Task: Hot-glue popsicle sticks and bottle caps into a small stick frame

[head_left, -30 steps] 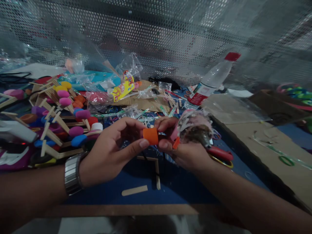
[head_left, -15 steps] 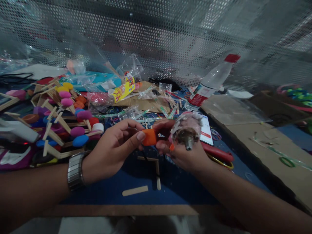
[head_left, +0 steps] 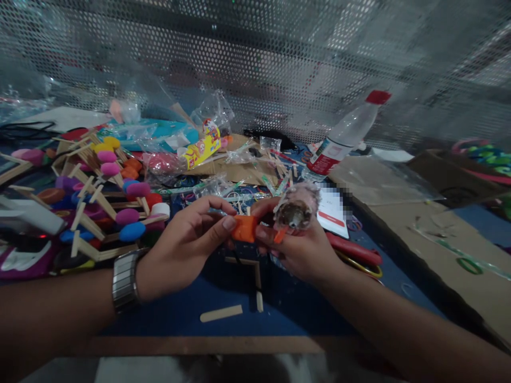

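Observation:
An orange block (head_left: 244, 229) is pinched between the thumb and fingers of my left hand (head_left: 187, 247), which wears a metal watch. The fingers of my right hand (head_left: 303, 250) close on the block's right end. That hand also holds a glue gun, whose nozzle end (head_left: 296, 214) is wrapped in pinkish, crusted material and points toward me; its body is mostly hidden. A small orange piece (head_left: 280, 234) shows by my right thumb. Below the hands, joined wooden sticks (head_left: 257, 276) form a corner on the blue table (head_left: 311, 319), and a loose stick (head_left: 221, 313) lies nearer the edge.
Stick assemblies with coloured pads (head_left: 99, 213) crowd the left. A red-capped bottle (head_left: 339, 141) leans at the back right, behind a phone (head_left: 333, 210) and red-handled tool (head_left: 355, 250). Cardboard (head_left: 443, 255) lies right; plastic wrappers (head_left: 202, 146) lie behind.
The glue gun's nozzle end has shifted slightly left and up and now faces me more directly. The orange block has turned a little in my fingers. More of the phone shows.

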Demonstrator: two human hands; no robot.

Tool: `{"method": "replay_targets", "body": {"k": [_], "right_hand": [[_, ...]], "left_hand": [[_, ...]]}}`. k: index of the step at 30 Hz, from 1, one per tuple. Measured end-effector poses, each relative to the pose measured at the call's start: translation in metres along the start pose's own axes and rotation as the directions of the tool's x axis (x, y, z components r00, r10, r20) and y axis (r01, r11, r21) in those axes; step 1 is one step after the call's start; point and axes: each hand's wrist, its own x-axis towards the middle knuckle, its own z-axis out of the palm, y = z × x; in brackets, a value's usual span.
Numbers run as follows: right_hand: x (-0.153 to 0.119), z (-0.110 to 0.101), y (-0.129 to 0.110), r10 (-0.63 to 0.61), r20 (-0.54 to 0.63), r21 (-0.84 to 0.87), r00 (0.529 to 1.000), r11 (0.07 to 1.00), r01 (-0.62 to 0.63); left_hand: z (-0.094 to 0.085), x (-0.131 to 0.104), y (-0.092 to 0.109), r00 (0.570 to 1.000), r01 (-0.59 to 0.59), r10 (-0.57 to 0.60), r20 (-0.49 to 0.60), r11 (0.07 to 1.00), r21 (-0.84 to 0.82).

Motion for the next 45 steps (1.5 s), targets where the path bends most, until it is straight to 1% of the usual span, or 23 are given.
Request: {"method": "replay_targets", "body": {"k": [6,9,12,15,17,19,24,27,33,38,41,45], "right_hand": [[0.0,-0.0024,0.0053,0.021,-0.038,-0.018,0.999,1.0,-0.021],[0.0002,-0.0027,0.0061,0.024,-0.044,-0.047,0.999,0.999,-0.026],[0.0003,-0.0025,0.0037,0.01,0.01,-0.033,1.0,0.999,-0.01],[0.0004,-0.0019,-0.0001,-0.073,0.093,-0.031,0.993,0.997,0.076],[0.0007,-0.0015,-0.0018,-0.111,0.124,-0.059,0.986,0.991,0.119],[0.0009,-0.0017,-0.002,-0.119,0.131,-0.082,0.984,0.988,0.131],[0.0008,-0.0035,-0.0001,-0.137,0.08,-0.136,0.987,0.98,0.147],[-0.0001,-0.0035,-0.0008,-0.129,0.08,-0.136,0.988,0.981,0.139],[-0.0013,-0.0014,-0.0004,-0.099,0.096,-0.074,0.99,0.992,0.106],[-0.002,-0.002,0.0022,-0.066,0.1,-0.046,0.993,0.996,0.071],[-0.0021,-0.0016,0.0012,-0.064,0.089,-0.07,0.994,0.995,0.07],[-0.0023,-0.0002,-0.0013,-0.091,0.073,-0.127,0.993,0.987,0.1]], "left_hand": [[0.002,-0.0026,-0.0049,0.996,-0.079,0.079,0.034,0.997,-0.014],[0.0038,-0.004,-0.0035,0.998,-0.059,0.06,0.036,0.998,-0.012],[0.0039,-0.0049,-0.0003,1.0,-0.004,0.004,0.006,1.0,0.03],[0.0027,-0.0051,0.0014,0.999,0.04,-0.04,0.009,0.998,0.057],[0.002,-0.005,0.0011,0.999,0.034,-0.035,0.011,0.997,0.074],[0.0018,-0.0049,0.0001,1.0,0.016,-0.016,0.002,0.994,0.106],[0.0017,-0.0054,-0.0015,0.999,-0.042,0.04,0.016,0.983,0.177],[0.0013,-0.0058,-0.0021,0.998,-0.059,0.056,0.025,0.979,0.194],[0.0011,-0.0059,-0.0032,0.998,-0.062,0.057,0.03,0.982,0.18],[0.0015,-0.0058,-0.003,0.995,-0.098,0.094,0.039,0.983,0.154],[0.0018,-0.0061,-0.003,0.995,-0.099,0.095,0.038,0.983,0.153],[0.0024,-0.0068,-0.0039,0.995,-0.102,0.098,0.034,0.984,0.149]]}}
